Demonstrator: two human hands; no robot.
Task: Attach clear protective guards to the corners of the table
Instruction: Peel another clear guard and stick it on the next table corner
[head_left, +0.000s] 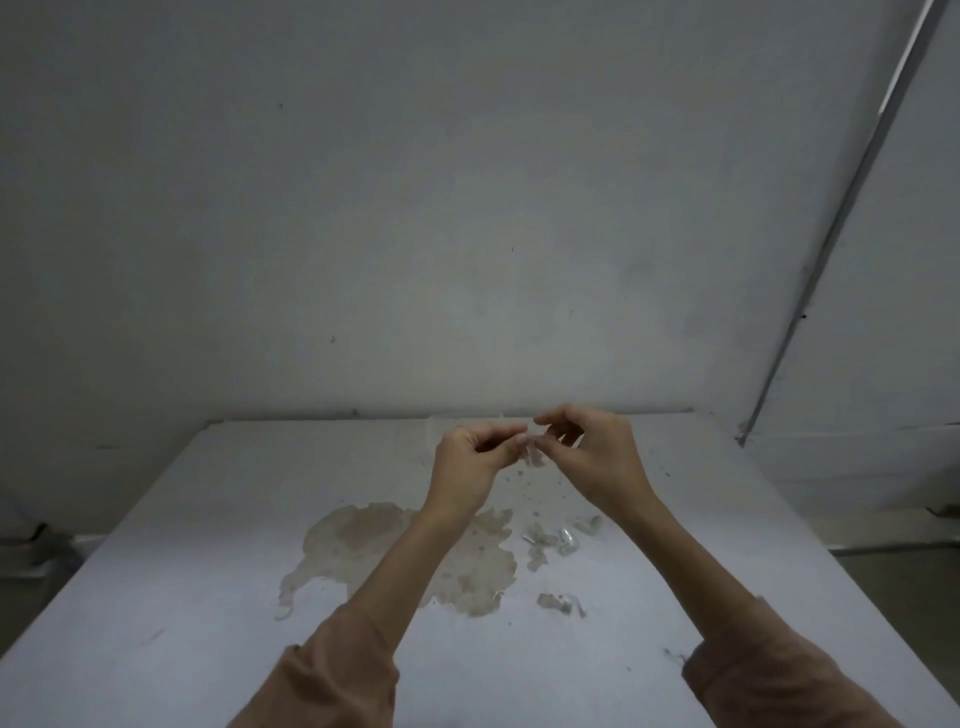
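White table (156, 545), brown stain (363, 540) mid-surface; grey wall (415, 208) at 12 o'clock. Left hand (467, 460) and right hand (595, 452) together, pinching clear guard (533, 456) over far edge. Spare guards (563, 538) at 3 o'clock of stain.

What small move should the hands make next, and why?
Probably carry the guard to a table corner: the left hand and right hand pinch it in the air, away from any corner; spare guards lie loose by the stain.
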